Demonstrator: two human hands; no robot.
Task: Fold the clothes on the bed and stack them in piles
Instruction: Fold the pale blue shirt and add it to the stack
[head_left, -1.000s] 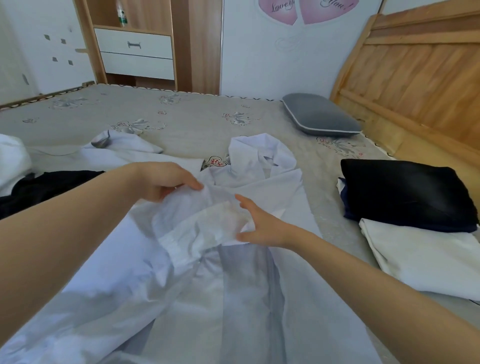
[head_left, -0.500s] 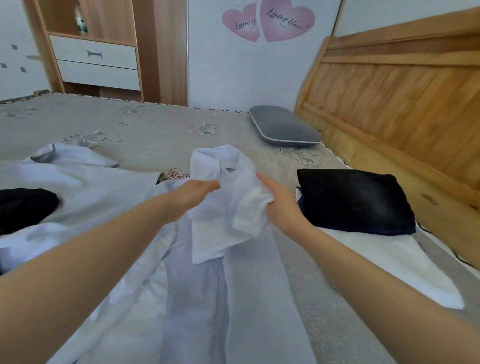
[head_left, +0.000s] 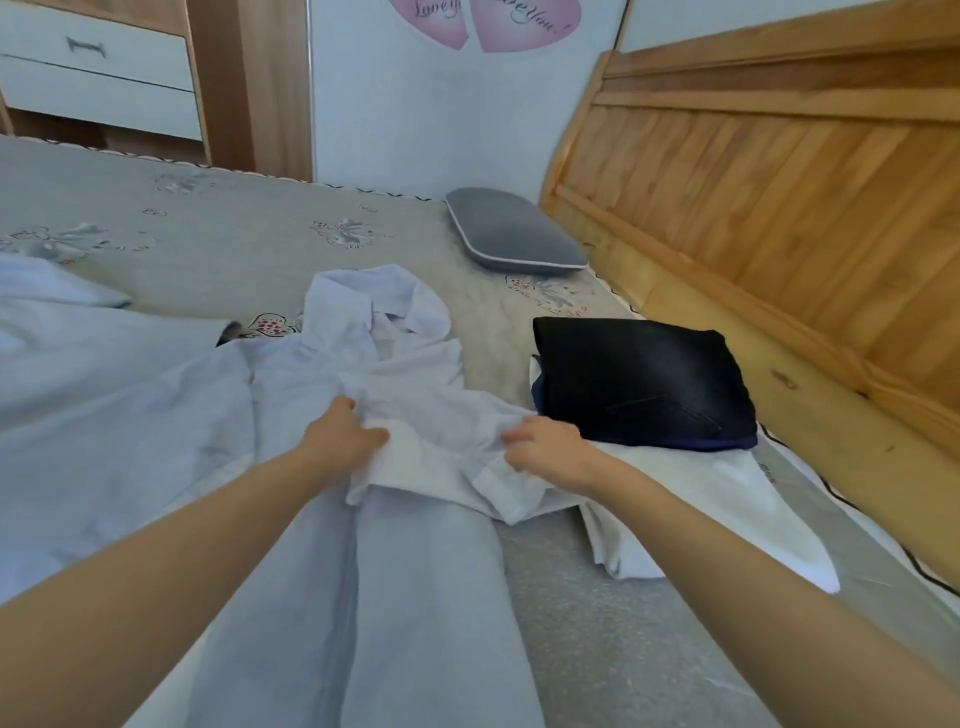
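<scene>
On the bed (head_left: 249, 260), our left hand (head_left: 343, 441) and right hand (head_left: 545, 447) both pinch the shirt's (head_left: 415, 410) sleeve; we should lay it flat across the body.

We note thin, matt white cloth in the shirt (head_left: 363, 364), creased. Bed (head_left: 249, 249) cover: grey woven fabric, slightly coarse, printed flowers. Folded dark garment (head_left: 644, 384): heavier matt cloth. Headboard (head_left: 779, 182): varnished wood, faint sheen. Pillow (head_left: 511, 239): smooth grey fabric.
</scene>
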